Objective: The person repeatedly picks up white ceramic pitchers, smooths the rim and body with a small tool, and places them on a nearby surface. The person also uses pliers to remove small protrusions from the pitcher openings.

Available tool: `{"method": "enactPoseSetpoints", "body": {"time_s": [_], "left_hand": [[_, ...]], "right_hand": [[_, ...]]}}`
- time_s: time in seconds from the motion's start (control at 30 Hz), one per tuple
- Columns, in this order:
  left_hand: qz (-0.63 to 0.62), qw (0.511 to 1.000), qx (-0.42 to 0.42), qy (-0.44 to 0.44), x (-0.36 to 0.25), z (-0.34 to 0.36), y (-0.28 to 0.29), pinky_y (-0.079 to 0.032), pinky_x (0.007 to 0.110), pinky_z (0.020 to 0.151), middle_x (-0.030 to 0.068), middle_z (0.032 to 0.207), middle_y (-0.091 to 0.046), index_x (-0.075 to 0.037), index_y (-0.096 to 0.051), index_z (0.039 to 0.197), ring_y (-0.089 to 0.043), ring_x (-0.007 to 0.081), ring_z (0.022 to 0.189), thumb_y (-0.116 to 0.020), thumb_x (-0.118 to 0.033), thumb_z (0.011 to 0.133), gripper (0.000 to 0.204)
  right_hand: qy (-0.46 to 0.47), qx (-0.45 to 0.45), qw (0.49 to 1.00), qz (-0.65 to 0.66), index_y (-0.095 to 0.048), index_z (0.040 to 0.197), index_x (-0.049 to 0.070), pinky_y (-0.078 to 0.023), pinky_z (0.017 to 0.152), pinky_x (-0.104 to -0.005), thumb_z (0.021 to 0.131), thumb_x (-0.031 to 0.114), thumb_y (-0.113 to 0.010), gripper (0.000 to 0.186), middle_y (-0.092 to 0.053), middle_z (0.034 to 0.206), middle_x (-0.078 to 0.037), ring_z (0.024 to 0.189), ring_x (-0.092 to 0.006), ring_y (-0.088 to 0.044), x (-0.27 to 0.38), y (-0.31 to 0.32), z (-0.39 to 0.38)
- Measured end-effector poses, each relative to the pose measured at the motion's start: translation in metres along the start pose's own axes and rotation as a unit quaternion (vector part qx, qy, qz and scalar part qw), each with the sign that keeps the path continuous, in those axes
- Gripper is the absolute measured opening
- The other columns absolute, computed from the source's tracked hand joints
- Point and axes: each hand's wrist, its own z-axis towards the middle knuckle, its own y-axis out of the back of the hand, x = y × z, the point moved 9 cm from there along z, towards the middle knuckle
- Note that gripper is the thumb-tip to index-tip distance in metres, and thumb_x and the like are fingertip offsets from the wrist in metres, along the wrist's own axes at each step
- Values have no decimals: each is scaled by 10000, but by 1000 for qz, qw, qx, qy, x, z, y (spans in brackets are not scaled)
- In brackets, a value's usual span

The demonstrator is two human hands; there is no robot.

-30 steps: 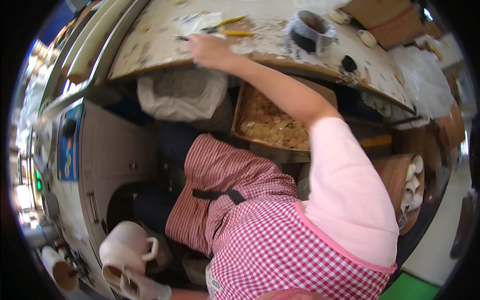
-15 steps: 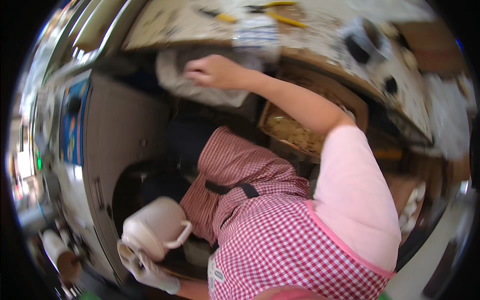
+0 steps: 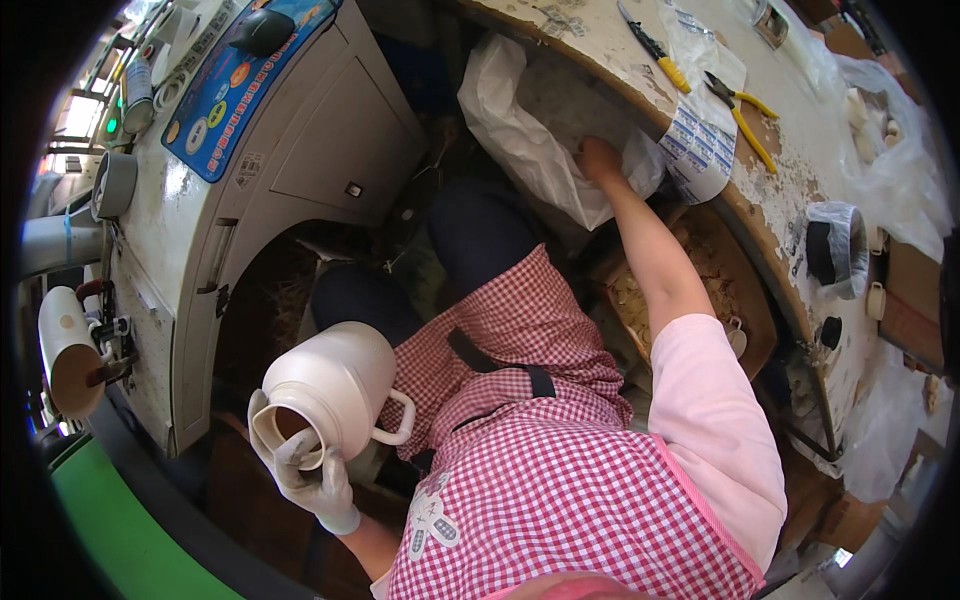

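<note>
My left hand (image 3: 310, 482), in a whitish glove, grips a cream plastic jug (image 3: 342, 372) by its open mouth. Some of the gloved fingers are hooked inside the rim, and the jug lies tilted over my lap with its loop handle toward my apron. Farther off, my bare right hand (image 3: 599, 160) reaches down into a white plastic bag (image 3: 540, 165) below the bench edge. Its fingers are mostly hidden there, so what they touch cannot be made out.
An open cardboard box (image 3: 757, 335) with many small cream pieces sits under my right forearm. On the worn workbench (image 3: 790, 215) lie yellow-handled pliers (image 3: 745, 118), another yellow-handled tool (image 3: 655, 50) and a label strip (image 3: 697, 155). At left stands a pale cabinet desk (image 3: 330, 130) with a blue mat (image 3: 240, 100).
My right hand has gone from above the white bag down into it. The view has turned, and my left hand still holds the jug.
</note>
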Motion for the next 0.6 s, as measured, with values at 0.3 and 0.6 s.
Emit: {"method": "enactPoseSetpoints", "body": {"time_s": [0.3,0.6], "left_hand": [[-55,995,6,-81,6,-2,4,-408,545,1153,276,1555,-443,-117,-708,1128,-489,461,1404,-824,-121,730,414],[-35,994,-64,-86,1,-18,16,-450,475,1115,220,1501,-521,-23,-246,1637,-545,365,1347,-925,-249,744,1144]], "right_hand": [[30,-49,995,79,-799,957,54,-568,889,-463,762,376,-791,376,-760,1044,-222,993,-376,-739,-16,-7,24],[134,-200,957,160,-798,945,37,-568,848,-394,846,245,-805,231,-760,1071,-149,973,-280,-744,67,121,-77]]}}
